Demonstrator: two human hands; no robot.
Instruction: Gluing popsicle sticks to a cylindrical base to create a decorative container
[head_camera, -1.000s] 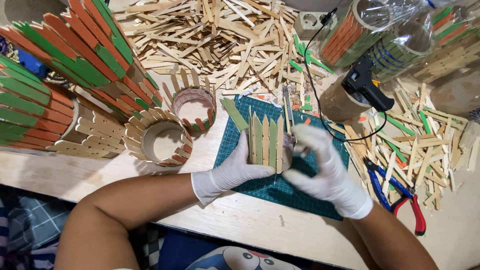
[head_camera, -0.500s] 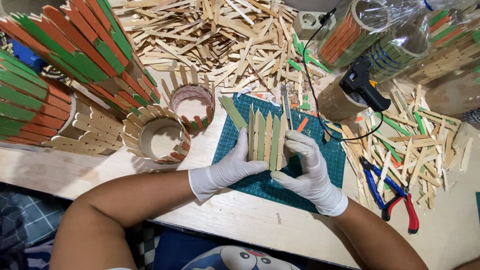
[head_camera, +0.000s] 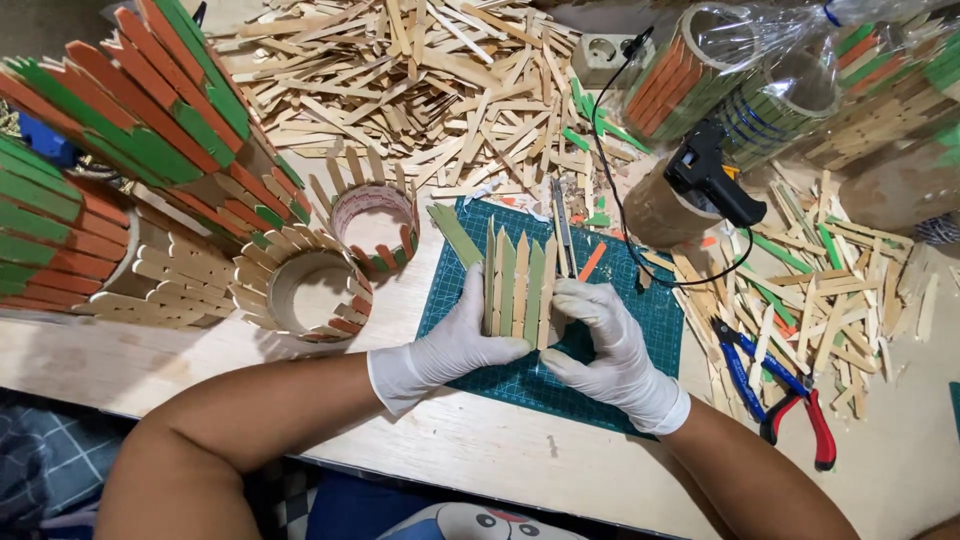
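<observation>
Both gloved hands' fingers (head_camera: 500, 350) grasp a stick-clad tube (head_camera: 518, 285) over the green mat (head_camera: 640, 330).

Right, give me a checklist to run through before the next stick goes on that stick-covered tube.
1. Both hands on the piece: ok. Left hand and right hand hold the stick-covered tube from either side.
2. Work over the cutting mat: ok.
3. Glue gun within reach: ok, resting on a cardboard roll beyond the mat.
4. Glue gun hot: cannot tell.
5. Spare sticks to hand: ok, pile of sticks behind the mat.
6. Stick tips level: not ok, heights vary.
</observation>
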